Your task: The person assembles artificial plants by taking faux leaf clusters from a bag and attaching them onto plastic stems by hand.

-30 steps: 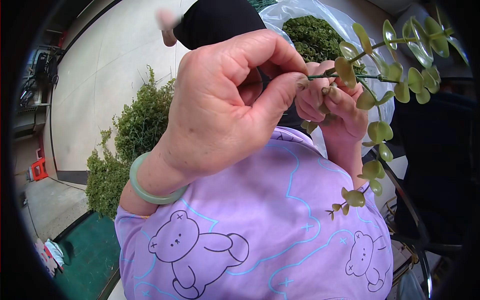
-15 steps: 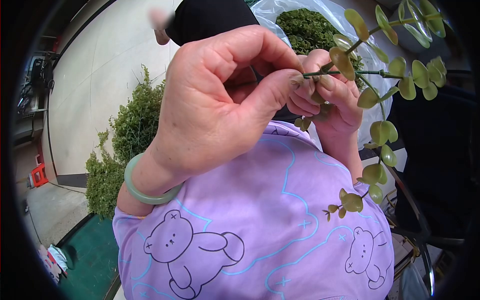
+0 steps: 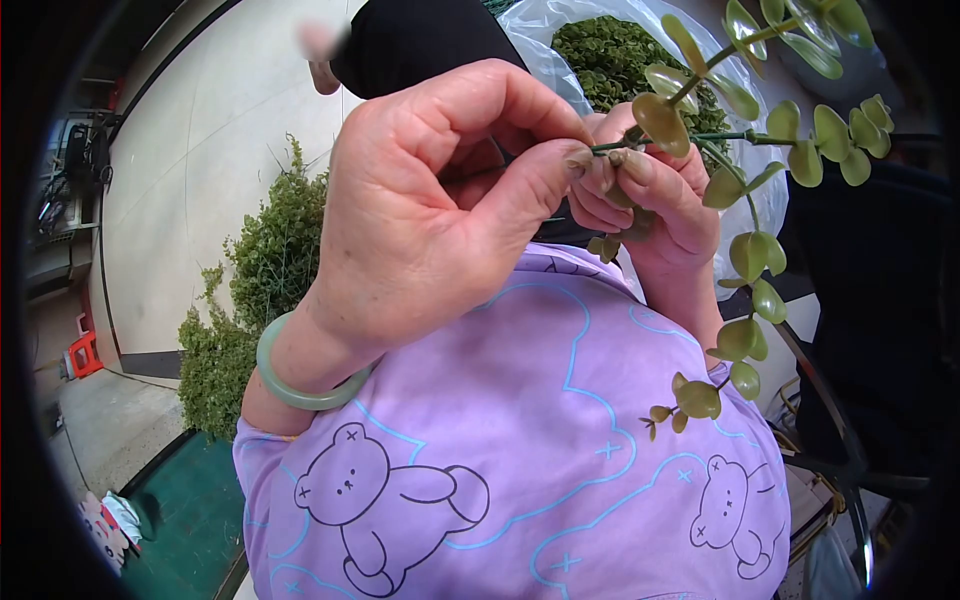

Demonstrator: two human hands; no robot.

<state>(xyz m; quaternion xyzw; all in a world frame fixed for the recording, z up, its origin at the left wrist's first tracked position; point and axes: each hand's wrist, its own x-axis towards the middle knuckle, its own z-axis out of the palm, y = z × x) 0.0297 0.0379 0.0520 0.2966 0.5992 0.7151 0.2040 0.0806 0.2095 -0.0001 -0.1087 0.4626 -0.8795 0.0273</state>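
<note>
An artificial eucalyptus branch (image 3: 748, 257) with round green-brown leaves spreads out to the right of my fingers, one sprig hanging down over the shirt. My left hand (image 3: 430, 200), with a pale green bangle (image 3: 305, 395) on its wrist, pinches the end of the thin green stem between thumb and forefinger. Right beside it, my right hand (image 3: 665, 205) is closed around the same branch where its sprigs meet. Some leaves and part of the stem are hidden in the right hand's fingers.
A clear plastic bag (image 3: 545, 25) full of green foliage (image 3: 625, 65) stands in front. More bushy greenery (image 3: 275, 250) lies at the left. A dark chair-like frame (image 3: 830, 420) is at the right, and a green surface (image 3: 185, 520) lies at lower left.
Both hands and the branch have shifted slightly to the left in view. The grip of each hand looks the same.
</note>
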